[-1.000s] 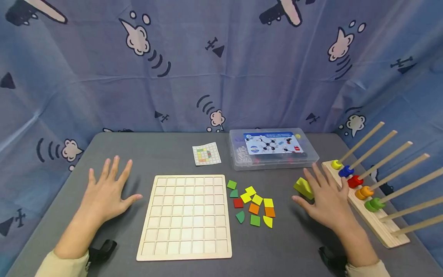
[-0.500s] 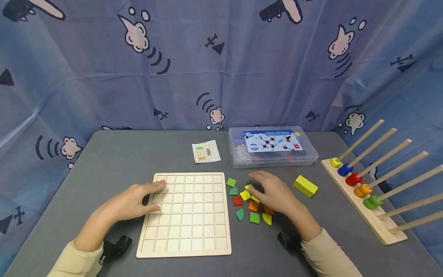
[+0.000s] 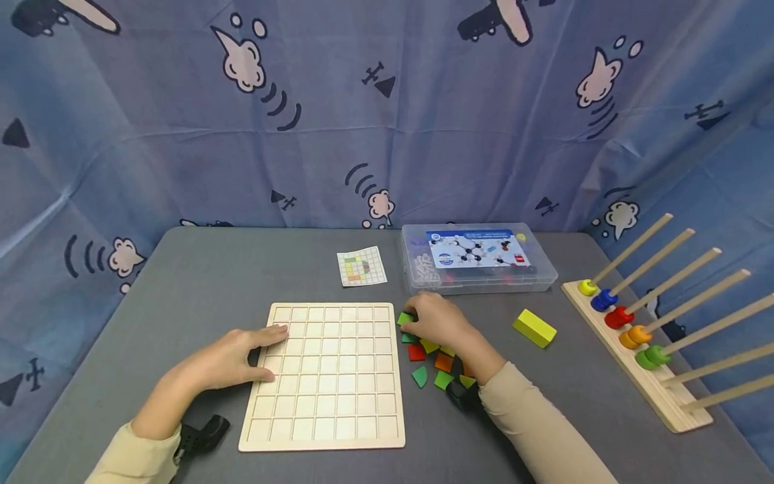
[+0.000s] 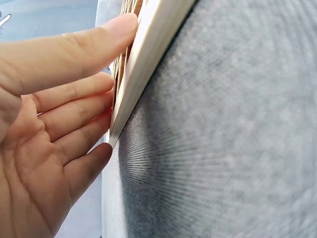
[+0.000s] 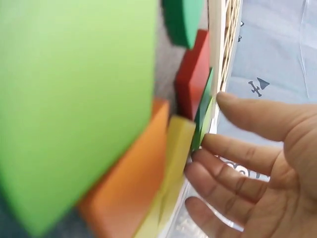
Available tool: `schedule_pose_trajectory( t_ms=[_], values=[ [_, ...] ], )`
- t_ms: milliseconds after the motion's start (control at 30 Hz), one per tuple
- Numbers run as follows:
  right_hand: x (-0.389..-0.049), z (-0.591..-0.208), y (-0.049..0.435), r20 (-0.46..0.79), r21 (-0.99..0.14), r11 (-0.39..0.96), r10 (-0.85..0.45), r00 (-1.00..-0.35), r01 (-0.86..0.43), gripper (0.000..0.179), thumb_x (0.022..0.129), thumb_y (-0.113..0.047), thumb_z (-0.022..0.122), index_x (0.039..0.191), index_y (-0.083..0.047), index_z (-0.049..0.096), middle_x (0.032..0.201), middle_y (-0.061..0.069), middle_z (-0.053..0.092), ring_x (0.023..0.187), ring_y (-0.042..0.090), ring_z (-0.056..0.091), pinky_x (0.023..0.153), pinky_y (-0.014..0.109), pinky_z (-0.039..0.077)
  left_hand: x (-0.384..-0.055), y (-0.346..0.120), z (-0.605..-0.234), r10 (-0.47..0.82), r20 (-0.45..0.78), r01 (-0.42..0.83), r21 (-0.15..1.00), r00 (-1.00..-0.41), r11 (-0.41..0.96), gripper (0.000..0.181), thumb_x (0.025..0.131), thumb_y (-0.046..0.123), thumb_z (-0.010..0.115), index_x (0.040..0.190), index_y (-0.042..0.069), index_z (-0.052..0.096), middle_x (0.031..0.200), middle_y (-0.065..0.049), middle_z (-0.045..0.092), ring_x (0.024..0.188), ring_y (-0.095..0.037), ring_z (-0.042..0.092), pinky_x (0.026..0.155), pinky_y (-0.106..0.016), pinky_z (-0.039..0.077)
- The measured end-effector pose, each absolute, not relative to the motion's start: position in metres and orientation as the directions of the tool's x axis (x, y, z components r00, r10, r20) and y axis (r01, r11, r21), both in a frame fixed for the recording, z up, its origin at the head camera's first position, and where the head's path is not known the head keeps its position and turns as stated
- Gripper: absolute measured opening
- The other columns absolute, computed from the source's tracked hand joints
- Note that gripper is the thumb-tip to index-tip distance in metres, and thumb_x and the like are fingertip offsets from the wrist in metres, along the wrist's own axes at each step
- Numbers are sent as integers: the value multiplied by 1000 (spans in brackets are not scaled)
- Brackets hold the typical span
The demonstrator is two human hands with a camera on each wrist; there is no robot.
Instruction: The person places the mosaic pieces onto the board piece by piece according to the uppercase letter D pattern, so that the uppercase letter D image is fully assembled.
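A pale wooden grid board (image 3: 326, 376) lies flat on the table. My left hand (image 3: 226, 359) rests at its left edge, thumb and index finger apart and fairly straight on the rim; in the left wrist view the thumb (image 4: 74, 52) reaches over the board's side. Right of the board, my right hand (image 3: 438, 319) has thumb and index finger at opposite edges of a light green square tile (image 3: 404, 318), pinching it low at the table. Red (image 3: 416, 353), orange (image 3: 444, 363), yellow and dark green tiles (image 3: 420, 376) lie around, some hidden under the hand and wrist.
A small pattern card (image 3: 361, 267) lies behind the board. Beside it is a clear plastic case (image 3: 478, 259) with a molecule label. A yellow block (image 3: 535, 328) and a wooden peg rack (image 3: 641, 356) with coloured beads stand to the right. A blue curtain (image 3: 387, 121) hangs behind.
From spread out on both sides, my left hand has come in onto the board's edge. My right hand has moved left, over the tiles, to the light green one by the board.
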State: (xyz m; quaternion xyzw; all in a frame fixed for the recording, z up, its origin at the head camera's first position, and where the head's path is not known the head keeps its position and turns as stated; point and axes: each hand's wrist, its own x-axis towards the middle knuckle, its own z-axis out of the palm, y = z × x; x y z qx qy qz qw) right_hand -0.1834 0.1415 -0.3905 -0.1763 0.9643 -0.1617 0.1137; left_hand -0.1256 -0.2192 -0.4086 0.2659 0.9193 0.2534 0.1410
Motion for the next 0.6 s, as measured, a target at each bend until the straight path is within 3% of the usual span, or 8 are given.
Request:
schedule_pose_trajectory(
  t_ms=[300, 600],
  values=[
    [-186, -395, 132, -154, -321, 914, -310, -938, -249, 22, 78, -21, 77, 92, -8, 66, 90, 6, 59, 72, 18, 52, 60, 31, 47, -128, -225, -412, 567, -125, 409, 570, -815, 713, 73, 77, 36, 76, 139, 9, 49, 146, -10, 43, 135, -35, 39, 100, -51, 40],
    [-176, -389, 131, -124, -331, 909, -308, -943, -254, 21, 84, -21, 71, 101, -10, 65, 94, 5, 61, 75, 17, 55, 62, 32, 48, -131, -230, -418, 577, -116, 406, 600, -808, 689, 73, 78, 41, 74, 139, 11, 49, 147, -5, 43, 136, -32, 38, 100, -51, 39]
  ],
)
